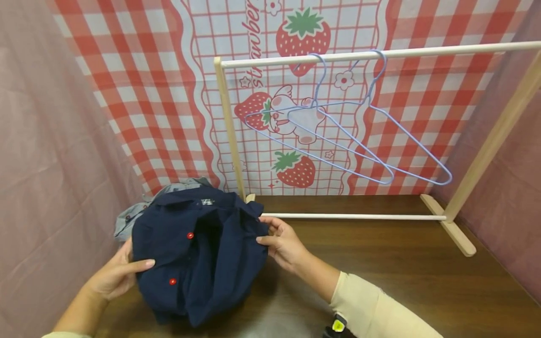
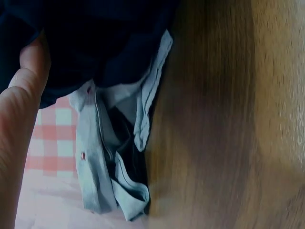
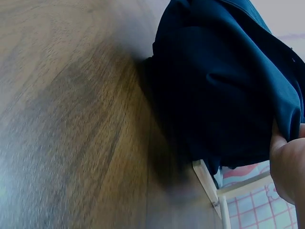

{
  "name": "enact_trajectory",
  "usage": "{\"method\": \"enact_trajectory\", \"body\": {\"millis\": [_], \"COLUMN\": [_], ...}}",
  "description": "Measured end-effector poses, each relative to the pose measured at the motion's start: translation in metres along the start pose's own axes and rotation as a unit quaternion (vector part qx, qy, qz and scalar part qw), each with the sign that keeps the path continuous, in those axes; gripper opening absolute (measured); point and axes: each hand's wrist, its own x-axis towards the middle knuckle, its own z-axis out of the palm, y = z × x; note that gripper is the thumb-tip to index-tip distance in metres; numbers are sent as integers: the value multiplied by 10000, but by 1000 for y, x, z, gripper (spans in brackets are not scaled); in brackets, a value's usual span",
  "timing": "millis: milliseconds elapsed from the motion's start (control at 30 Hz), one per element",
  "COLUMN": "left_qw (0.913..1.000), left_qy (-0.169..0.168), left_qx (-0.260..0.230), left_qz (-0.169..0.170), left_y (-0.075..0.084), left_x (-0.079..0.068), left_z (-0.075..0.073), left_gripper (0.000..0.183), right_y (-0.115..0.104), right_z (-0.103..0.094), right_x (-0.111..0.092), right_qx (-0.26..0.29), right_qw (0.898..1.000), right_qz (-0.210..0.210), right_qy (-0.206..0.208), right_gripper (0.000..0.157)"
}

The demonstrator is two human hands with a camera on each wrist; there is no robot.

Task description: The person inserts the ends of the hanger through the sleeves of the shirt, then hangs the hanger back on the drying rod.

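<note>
A navy blue shirt with red buttons is held up between both hands in the head view, its collar and label toward the back. My left hand grips its left side, thumb lying over the front. At the opposite side my right hand pinches the cloth near the shoulder between thumb and fingers. The left wrist view shows the left thumb against the dark fabric. In the right wrist view the right hand holds a fold of the shirt. Behind it lies a light grey garment with red buttons, partly hidden.
A wooden rack stands at the back, with a white top rail and a low white bar. Two lilac wire hangers hang from the rail. The brown table extends to the right; pink cloth hangs at the left.
</note>
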Motion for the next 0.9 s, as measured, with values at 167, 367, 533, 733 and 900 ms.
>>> {"method": "enact_trajectory", "body": {"millis": [167,367,533,733,900], "left_qw": [10000,9998,9994,9984,9985], "left_qy": [-47,-66,14,211,246], "left_qx": [44,162,343,478,447], "left_qz": [55,-5,-92,-228,-177], "left_y": [-2,-5,-7,-9,-13], "left_x": [7,15,23,33,40], "left_z": [8,17,26,37,46], "left_gripper": [93,92,90,92,94], "right_y": [-6,-11,-18,-27,-30], "right_z": [-10,-21,-30,-41,-49], "right_x": [-6,-11,-12,-14,-18], "right_qx": [-29,-56,-88,-104,-48], "right_qw": [9999,9998,9998,9997,9994], "right_qz": [-54,-66,-101,-162,-224], "right_qy": [-114,-152,-113,-177,-257], "right_gripper": [44,45,45,44,44]}}
